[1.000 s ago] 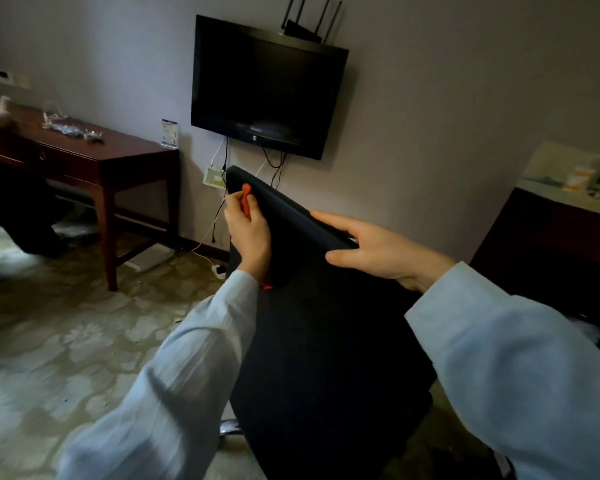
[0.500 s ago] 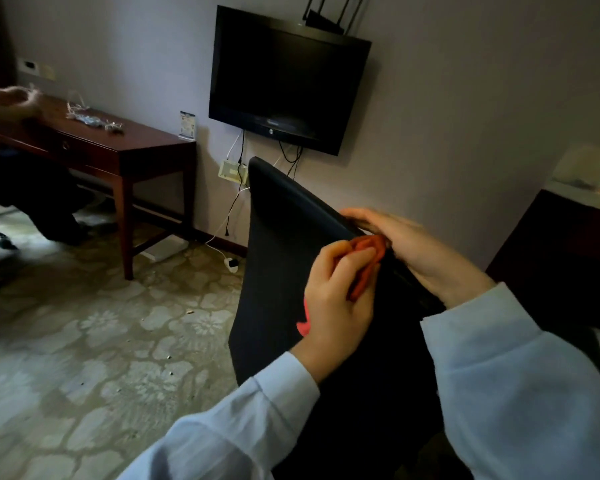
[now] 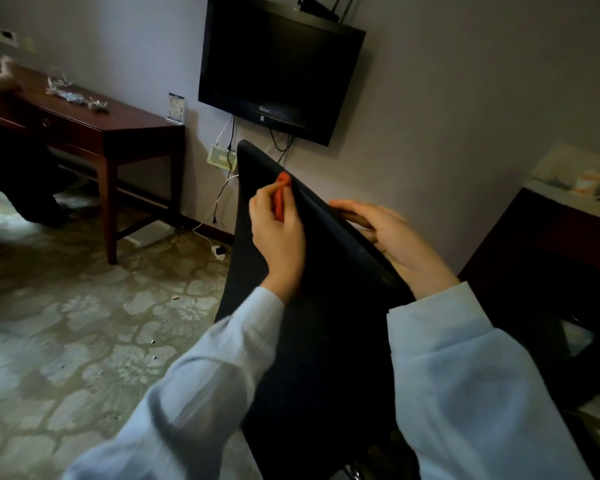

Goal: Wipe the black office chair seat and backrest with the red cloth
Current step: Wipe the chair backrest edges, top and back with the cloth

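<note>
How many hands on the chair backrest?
2: the left hand holds the red cloth against the backrest near its top edge; the right hand grips that edge further right.

Long sleeves, pale blue, soft cloth. Left sleeve: lengthwise crease, plain cuff at wrist. Right sleeve: loose, bunched folds above cuff. Left grip, right grip: bare past cuffs.

I see an orange-red cloth against the black chair backrest. Both sleeves are pale blue. The carpet is olive-brown with pale flower shapes; the desk is reddish-brown, the television black, the wall greyish lilac.
</note>
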Available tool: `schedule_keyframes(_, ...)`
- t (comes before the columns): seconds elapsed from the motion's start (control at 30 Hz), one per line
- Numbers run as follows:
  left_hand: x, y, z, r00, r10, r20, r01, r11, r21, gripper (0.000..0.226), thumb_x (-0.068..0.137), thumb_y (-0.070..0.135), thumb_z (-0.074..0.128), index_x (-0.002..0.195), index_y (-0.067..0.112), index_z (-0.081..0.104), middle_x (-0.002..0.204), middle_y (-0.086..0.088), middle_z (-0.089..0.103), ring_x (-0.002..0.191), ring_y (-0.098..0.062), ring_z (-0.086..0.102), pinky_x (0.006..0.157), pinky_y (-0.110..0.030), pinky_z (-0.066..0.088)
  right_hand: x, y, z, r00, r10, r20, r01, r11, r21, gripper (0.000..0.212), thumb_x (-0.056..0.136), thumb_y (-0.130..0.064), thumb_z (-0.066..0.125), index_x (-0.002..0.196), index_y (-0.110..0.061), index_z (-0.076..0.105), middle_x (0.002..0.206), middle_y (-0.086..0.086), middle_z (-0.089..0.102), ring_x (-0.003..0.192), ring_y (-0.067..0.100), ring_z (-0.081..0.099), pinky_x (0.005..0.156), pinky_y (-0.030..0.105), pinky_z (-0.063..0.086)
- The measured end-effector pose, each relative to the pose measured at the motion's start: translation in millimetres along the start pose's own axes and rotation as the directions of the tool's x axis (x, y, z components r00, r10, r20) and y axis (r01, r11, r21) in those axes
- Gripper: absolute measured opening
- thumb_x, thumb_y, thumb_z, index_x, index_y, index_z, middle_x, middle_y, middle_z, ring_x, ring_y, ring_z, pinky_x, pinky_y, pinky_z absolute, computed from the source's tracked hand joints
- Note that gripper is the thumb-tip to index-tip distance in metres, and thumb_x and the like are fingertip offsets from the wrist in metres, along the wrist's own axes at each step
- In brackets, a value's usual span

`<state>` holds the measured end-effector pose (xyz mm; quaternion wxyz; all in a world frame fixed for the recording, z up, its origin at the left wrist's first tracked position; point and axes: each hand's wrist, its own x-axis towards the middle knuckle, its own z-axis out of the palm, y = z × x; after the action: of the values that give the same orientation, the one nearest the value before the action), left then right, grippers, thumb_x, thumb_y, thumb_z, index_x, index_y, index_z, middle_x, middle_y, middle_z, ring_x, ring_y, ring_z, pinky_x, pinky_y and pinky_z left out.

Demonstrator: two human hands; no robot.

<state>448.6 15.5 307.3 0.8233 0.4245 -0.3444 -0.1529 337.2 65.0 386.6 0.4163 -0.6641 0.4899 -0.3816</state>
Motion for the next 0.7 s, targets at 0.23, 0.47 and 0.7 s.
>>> schedule_keyframes(0.23,-122,32,-14,0.875,0.408,0.261,-0.4,0.913,-0.085,0.02,0.087,0.013,0.055,0.106,0.018,0.059,0.108,-0.005,0.054,0.097,-0.01,0.055,0.082,-0.026,0.049,-6,0,-10,0.999,-0.048,-0.003,0.048,0.997,0.061,0.021,0.095,-0.02,0.048,0.091,-0.024,0.068,0.094,-0.009,0.069,0.094,0.005,0.062,0.084,0.018,0.049)
schedule_keyframes(0.47,-132,35,-18,0.624,0.65,0.434,-0.714,0.7,-0.022,0.017,0.091,0.02,0.057,0.107,0.019,0.059,0.106,-0.005,0.056,0.085,-0.022,0.057,0.07,-0.033,0.049,-49,46,-49,0.997,0.052,0.052,-0.066,0.948,0.313,0.036,0.095,-0.035,0.038,0.116,-0.02,0.064,0.122,0.007,0.063,0.112,0.015,0.06,0.098,0.028,0.044)
schedule_keyframes(0.7,-78,50,0,0.928,0.307,0.21,-0.341,0.928,0.149,0.017,0.09,0.018,0.06,0.105,0.013,0.067,0.099,0.007,0.049,0.081,-0.005,0.052,0.072,-0.013,0.044,-75,69,-47,0.994,0.062,-0.087,-0.01,0.867,0.498,0.044,0.1,-0.039,0.03,0.12,-0.015,0.062,0.114,0.005,0.068,0.104,0.016,0.065,0.076,0.023,0.054)
